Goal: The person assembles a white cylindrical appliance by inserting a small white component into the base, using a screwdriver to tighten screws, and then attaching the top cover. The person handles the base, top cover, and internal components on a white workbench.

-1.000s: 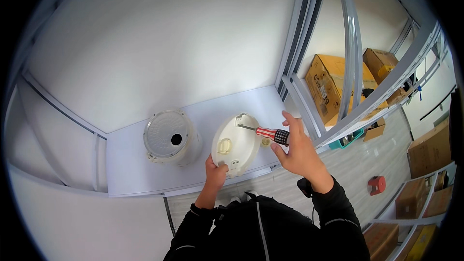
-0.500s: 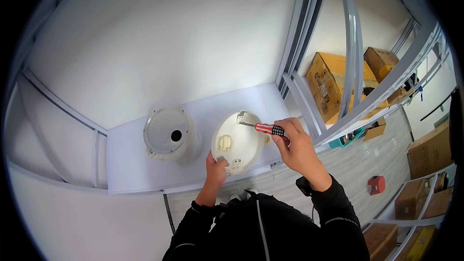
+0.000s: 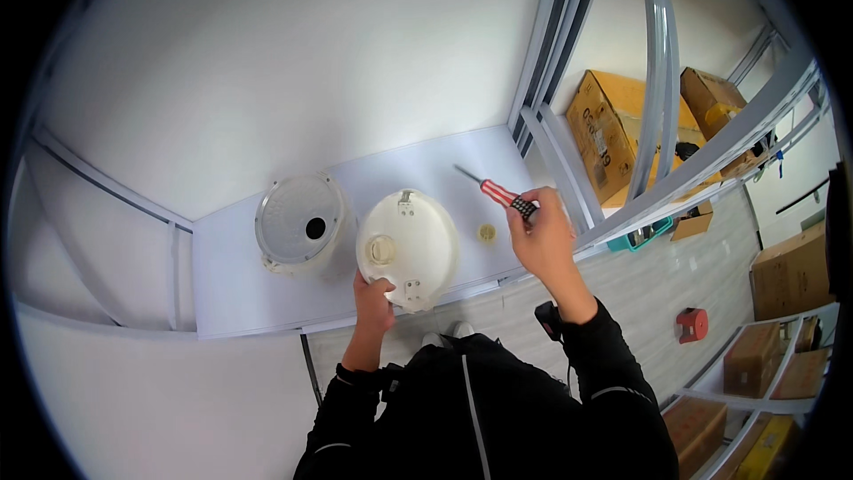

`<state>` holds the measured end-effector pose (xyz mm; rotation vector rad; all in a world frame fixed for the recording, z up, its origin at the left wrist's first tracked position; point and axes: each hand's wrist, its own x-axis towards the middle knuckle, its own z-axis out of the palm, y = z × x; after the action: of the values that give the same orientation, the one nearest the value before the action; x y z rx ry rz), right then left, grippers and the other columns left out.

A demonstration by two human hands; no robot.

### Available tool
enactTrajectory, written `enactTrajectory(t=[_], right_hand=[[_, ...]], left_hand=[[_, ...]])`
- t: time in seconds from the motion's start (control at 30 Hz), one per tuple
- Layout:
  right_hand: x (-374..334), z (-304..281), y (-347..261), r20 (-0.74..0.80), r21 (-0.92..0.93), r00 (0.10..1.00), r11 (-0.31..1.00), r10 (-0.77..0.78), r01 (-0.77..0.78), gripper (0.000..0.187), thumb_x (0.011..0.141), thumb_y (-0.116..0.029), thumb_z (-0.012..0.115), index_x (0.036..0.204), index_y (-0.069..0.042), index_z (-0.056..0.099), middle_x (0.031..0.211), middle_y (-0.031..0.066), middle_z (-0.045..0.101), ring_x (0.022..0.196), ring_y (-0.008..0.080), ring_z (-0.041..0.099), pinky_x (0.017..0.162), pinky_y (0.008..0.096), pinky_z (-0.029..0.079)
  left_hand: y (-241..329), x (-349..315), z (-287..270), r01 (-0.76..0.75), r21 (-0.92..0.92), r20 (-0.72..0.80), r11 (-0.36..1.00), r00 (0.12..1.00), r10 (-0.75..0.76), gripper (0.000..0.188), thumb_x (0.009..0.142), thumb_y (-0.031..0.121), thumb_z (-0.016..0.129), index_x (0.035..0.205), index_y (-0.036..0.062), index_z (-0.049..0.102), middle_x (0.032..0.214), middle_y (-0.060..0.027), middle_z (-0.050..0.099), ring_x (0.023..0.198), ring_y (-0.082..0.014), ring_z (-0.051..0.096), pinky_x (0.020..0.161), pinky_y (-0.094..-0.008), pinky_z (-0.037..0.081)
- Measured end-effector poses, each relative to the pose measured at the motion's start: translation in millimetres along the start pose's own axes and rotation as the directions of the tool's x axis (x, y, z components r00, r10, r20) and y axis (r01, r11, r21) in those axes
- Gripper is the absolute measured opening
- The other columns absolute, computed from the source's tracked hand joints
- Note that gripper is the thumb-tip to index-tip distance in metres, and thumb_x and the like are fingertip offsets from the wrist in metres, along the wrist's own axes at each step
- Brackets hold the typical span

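Observation:
My left hand (image 3: 373, 304) grips the lower left rim of a round white lid (image 3: 422, 249), its thumb over the top face. The lid has a raised round fitting at its left and small metal hinge plates at its upper and lower edges. In my right hand (image 3: 544, 240) is a screwdriver (image 3: 498, 191) with a red and white striped, dark-patterned handle; its shaft points up and left, apart from the lid. A small yellowish round piece (image 3: 486, 233) lies on the table between lid and right hand. Left of the lid stands a white drum-shaped container (image 3: 293, 218) with a dark round hole on top.
The white table (image 3: 231, 302) ends against a white wall panel and grey metal frame posts (image 3: 542, 44). At right are a yellow cardboard box (image 3: 613, 138), a teal bin (image 3: 641, 236), a red stool (image 3: 692, 325) and shelves with brown boxes (image 3: 751, 360).
My right hand has drawn the screwdriver off the lid's upper plate, and its tip now points up in the air. The lid has shifted left and faces upward more, uncovering the yellowish piece.

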<state>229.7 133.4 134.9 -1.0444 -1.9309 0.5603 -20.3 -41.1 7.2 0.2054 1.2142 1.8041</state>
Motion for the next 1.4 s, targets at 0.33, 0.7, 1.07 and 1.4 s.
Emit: enactTrajectory(t=[0.33,0.7,1.07,1.4], right_hand=[[-58,105,107,0.171,-0.025,0.953,0.968,0.249,-0.248,0.031,0.092,-0.015,0.075,0.110,-0.001,0.054,0.109,0.0259,0.059,0.096,0.0479,0.065,0.082,0.0538,0.053],[-81,141,93,0.495,-0.278,0.855,0.961,0.153,-0.011,0.050,0.088,-0.037,0.077,0.124,-0.008,0.057,0.121,0.0175,0.059,0.090,0.0432,0.072,0.072,0.0536,0.060],[-81,102,135,0.230,-0.283,0.954,0.951,0.190,-0.121,0.038,0.097,-0.026,0.069,0.131,-0.012,0.057,0.123,0.0166,0.063,0.091,0.0424,0.072,0.075,0.0533,0.059],[-84,64,202,0.108,-0.488,0.887,0.801,0.449,-0.346,0.023,0.099,-0.024,0.065,0.116,-0.008,0.064,0.118,0.0176,0.065,0.097,0.0431,0.071,0.082,0.0549,0.057]], left_hand=[[13,-20,-36,-0.004,-0.078,0.011,0.997,1.000,0.005,0.073,0.071,-0.014,0.051,0.142,0.0019,0.054,0.128,-0.0140,0.066,0.119,-0.0318,0.068,0.103,-0.0436,0.056],[8,-21,-16,0.060,-0.242,0.142,0.968,0.990,-0.026,0.071,0.080,-0.009,0.054,0.150,0.0000,0.045,0.137,-0.0184,0.062,0.127,-0.0380,0.065,0.111,-0.0514,0.054],[-11,-5,-4,0.063,-0.134,0.167,0.989,0.985,-0.041,0.066,0.082,-0.009,0.057,0.147,-0.0010,0.049,0.136,-0.0180,0.064,0.124,-0.0352,0.068,0.107,-0.0487,0.056],[-28,12,28,0.112,-0.079,0.231,0.991,0.969,-0.092,0.063,0.084,-0.008,0.055,0.147,-0.0027,0.050,0.138,-0.0198,0.064,0.126,-0.0370,0.067,0.109,-0.0505,0.056]])
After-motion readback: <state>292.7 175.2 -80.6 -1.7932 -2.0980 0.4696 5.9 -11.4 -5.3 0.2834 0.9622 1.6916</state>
